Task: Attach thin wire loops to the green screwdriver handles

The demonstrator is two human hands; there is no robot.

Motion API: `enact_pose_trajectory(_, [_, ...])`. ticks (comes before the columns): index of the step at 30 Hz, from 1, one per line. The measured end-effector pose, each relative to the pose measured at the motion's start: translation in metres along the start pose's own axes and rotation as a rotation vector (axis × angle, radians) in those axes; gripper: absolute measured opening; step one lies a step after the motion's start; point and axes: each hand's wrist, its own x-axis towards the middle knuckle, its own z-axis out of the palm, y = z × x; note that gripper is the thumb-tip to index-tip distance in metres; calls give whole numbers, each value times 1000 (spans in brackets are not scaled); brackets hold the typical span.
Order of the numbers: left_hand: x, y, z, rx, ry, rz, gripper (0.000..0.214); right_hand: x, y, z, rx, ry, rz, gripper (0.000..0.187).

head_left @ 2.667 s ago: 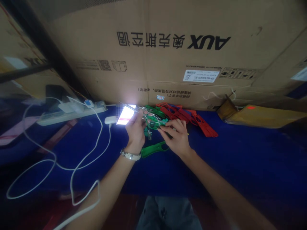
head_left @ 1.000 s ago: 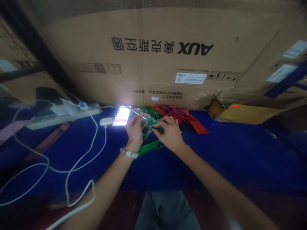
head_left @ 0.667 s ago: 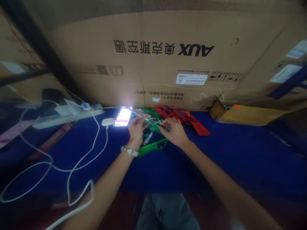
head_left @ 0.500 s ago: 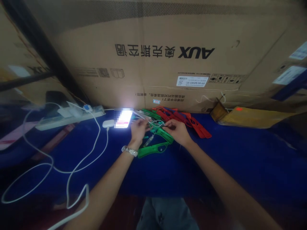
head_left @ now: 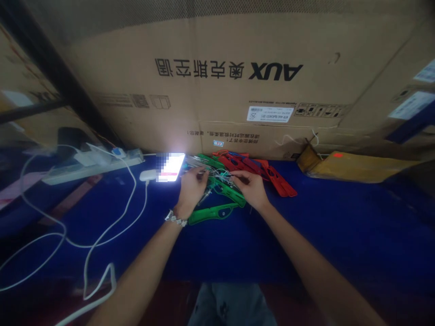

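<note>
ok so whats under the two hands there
Under the left hand and right hand lie green plastic pieces and thin wires on the blue cloth. What the fingertips pinch is covered and too blurred to tell.

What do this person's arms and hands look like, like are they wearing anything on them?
Both forearms are bare, with no sleeves in view and no gloves on either hand. The left hand has a silvery, metallic-looking wristwatch at the wrist. The right hand and its wrist carry nothing that shows. No rings can be made out, though the fingers are small and blurred.
</note>
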Motion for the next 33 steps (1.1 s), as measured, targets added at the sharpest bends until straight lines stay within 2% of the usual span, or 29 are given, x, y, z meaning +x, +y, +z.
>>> enact_pose_trajectory(3, [-5, 12, -2, 90, 12, 342, 14, -2, -2, 2, 2, -7, 0, 25])
enact_pose_trajectory(4, [-7, 16, -1, 111, -21, 446, 18, -4, -3, 3, 6, -11, 0, 26])
enact_pose_trajectory(6, [-9, 22, 1, 151, -93, 585, 29, -7, -5, 4, 9, -16, -11, 26])
enact_pose_trajectory(8, [-9, 25, 3, 193, -135, 650, 28, -9, -6, 5, 5, -16, -27, 26])
enact_pose_trajectory(12, [-5, 23, 3, 208, -149, 723, 15, -11, -8, 6, -6, 8, -20, 28])
enact_pose_trajectory(16, [-2, 19, 0, 226, -141, 756, 12, -13, -17, 3, -11, -11, -28, 25])
enact_pose_trajectory(19, [-2, 17, -2, 209, -122, 755, 11, -27, -33, -1, -177, 40, -89, 19])
enact_pose_trajectory(21, [-2, 16, -3, 165, -128, 763, 10, -42, -45, -2, -436, -51, -157, 8])
enact_pose_trajectory(24, [-4, 16, -4, 122, -157, 775, 12, -63, -57, 1, -753, -235, -151, 7])
enact_pose_trajectory(30, [-7, 15, -5, 87, -189, 787, 15, -67, -63, 11, -919, -334, -58, 9])
enact_pose_trajectory(33, [-7, 14, -5, 77, -186, 780, 16, -66, -63, 12, -955, -370, -127, 14])
